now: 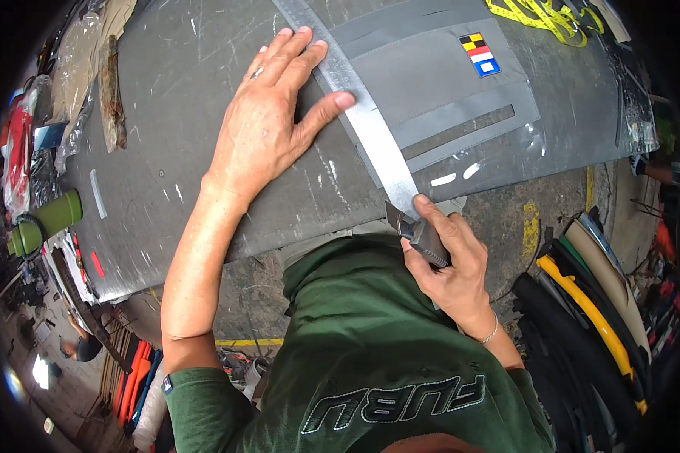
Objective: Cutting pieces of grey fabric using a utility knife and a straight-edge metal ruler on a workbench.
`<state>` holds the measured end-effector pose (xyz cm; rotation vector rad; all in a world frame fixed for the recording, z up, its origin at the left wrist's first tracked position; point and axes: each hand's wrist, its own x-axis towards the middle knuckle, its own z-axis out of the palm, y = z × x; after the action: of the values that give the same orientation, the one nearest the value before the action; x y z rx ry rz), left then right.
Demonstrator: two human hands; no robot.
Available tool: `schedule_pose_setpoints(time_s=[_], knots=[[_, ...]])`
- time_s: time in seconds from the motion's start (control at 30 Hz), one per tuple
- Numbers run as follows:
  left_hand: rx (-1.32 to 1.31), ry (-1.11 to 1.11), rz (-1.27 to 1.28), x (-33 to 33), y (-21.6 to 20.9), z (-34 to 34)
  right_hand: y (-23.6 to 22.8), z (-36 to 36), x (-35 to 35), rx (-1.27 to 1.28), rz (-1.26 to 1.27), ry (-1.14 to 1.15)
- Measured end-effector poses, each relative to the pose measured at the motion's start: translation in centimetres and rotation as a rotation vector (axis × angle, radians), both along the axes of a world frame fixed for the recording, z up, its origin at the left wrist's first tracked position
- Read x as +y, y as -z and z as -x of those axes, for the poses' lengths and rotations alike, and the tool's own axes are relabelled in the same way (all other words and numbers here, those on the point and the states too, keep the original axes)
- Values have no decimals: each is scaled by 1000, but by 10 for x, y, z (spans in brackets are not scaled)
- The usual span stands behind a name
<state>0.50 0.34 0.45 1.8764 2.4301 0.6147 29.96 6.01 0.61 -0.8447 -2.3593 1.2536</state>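
My left hand (pixel 272 113) lies spread on a metal ruler (pixel 370 128), its fingertips and thumb pressing along the ruler's left edge. Beneath the ruler is a grey fabric panel (pixel 408 79) with a stitched slot and a colourful flag patch (pixel 480 55). My right hand (pixel 453 257) is wrapped round a utility knife (pixel 428 240) with a dark grip. Its blade (pixel 394 217) points up and away, just past the table's near edge, beside the ruler's near end. Part of the knife is hidden by my fingers.
The dark, scratched worktable (pixel 166 181) has a curved near edge in front of me. A yellow measuring tape (pixel 544 19) lies at the far right. On the left are a worn wooden stick (pixel 112 94) and a green bottle (pixel 49 221). Fabric rolls (pixel 589 309) stand at the right.
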Motion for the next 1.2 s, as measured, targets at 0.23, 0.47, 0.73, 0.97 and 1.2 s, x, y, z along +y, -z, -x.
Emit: schedule_pose_setpoints(time_s=[0.23, 0.47, 0.73, 0.97, 1.2], knots=[[-49, 6, -35, 1, -5, 2, 1, 3, 1, 21, 3, 13], [6, 56, 1, 0, -6, 6, 4, 1, 1, 48, 28, 19], [-4, 50, 11, 0, -8, 5, 2, 1, 1, 49, 78, 8], [-14, 49, 15, -1, -7, 7, 2, 4, 1, 69, 149, 28], [2, 56, 35, 0, -12, 6, 3, 3, 1, 77, 166, 32]])
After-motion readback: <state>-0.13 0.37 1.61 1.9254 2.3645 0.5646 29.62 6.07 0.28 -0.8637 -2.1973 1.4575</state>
